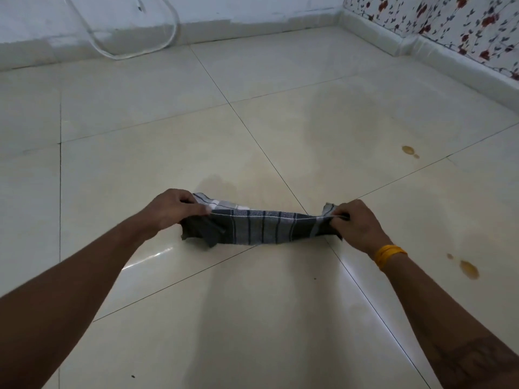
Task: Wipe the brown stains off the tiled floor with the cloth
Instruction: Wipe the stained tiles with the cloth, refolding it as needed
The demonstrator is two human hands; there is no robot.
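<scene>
A grey cloth [261, 227] with dark stripes is stretched between both hands just above the cream tiled floor [174, 153]. My left hand [171, 210] pinches its left end, my right hand [358, 224] pinches its right end. A brown stain [408, 150] with a small drop beside it lies far right of the cloth. Another brown stain [469, 269] sits near my right forearm, with a small spot to its upper left. Faint yellowish smears show on the tile beyond the cloth.
A white wall with a skirting [252, 28] runs along the back. A white cable [134, 51] loops down to the floor at the back left. A flower-patterned wall [449, 26] with a white skirting closes the right side. Small dark specks dot the near tiles.
</scene>
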